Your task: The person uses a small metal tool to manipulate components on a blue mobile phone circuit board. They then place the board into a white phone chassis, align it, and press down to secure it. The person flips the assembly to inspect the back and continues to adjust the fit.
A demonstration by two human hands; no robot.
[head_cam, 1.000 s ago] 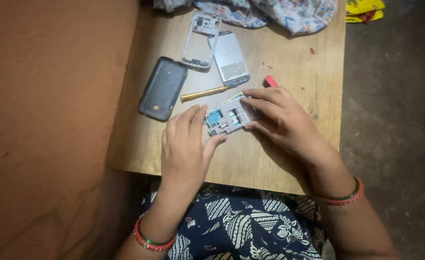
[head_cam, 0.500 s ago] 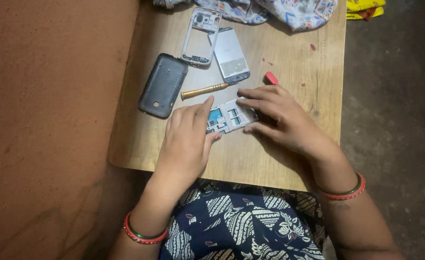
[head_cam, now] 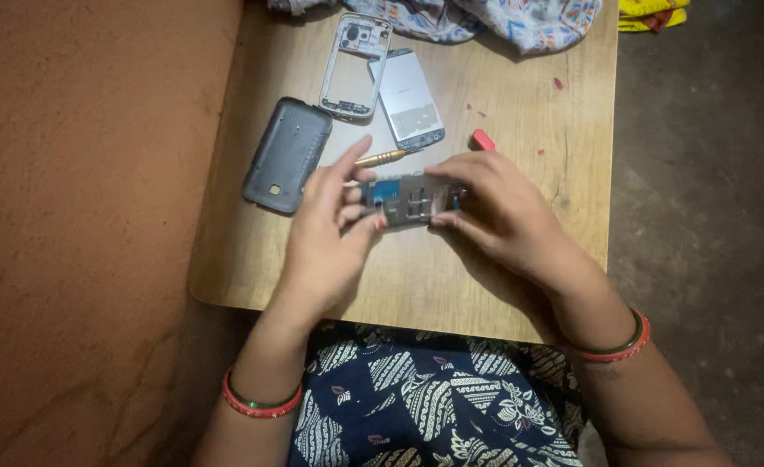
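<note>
Left hand point(head_cam: 330, 229) and right hand point(head_cam: 494, 212) pinch the phone board point(head_cam: 410, 199), seemingly lifted off the table point(head_cam: 520, 112).

small opened grey phone body with blue part point(head_cam: 408, 199): both ends covered by fingers | yellow-handled screwdriver point(head_cam: 380, 158): tip hidden behind hands | small red piece point(head_cam: 483, 139): partly hidden, kind unclear | patterned cloth point(head_cam: 520, 17) at table's far edge: cut off by frame top

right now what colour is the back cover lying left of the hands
Dark grey, plain; the back cover shows best in the head view.
</note>
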